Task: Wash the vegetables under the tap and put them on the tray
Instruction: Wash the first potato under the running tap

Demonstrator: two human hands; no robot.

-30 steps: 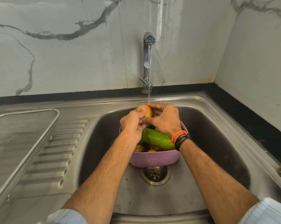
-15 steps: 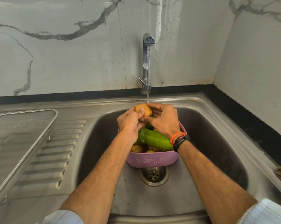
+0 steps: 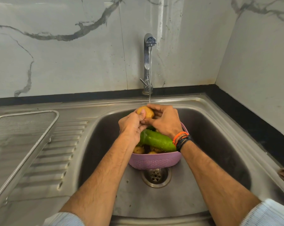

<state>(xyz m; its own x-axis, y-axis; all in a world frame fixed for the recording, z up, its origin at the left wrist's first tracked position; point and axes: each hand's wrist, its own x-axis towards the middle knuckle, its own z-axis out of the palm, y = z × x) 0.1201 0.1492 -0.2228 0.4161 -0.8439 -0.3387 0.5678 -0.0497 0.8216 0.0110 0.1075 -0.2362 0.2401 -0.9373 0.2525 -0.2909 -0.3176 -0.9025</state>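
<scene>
Tray point(image 3: 45, 141) cut off at frame's left edge. Hands point(image 3: 166, 122) cover most of potato point(image 3: 145, 111). Basket point(image 3: 154, 160) contents under cucumber point(image 3: 156, 141) mostly hidden.

A home kitchen, by the look of it: a stainless steel sink point(image 3: 219, 128) with a ribbed drainboard point(image 3: 56, 152) at nine o'clock, a chrome tap point(image 3: 147, 62) running at twelve, marble-veined wall panels point(image 3: 72, 54) behind, a black counter edge point(image 3: 252, 121) at three, vegetables in a pink colander point(image 3: 154, 160).
</scene>
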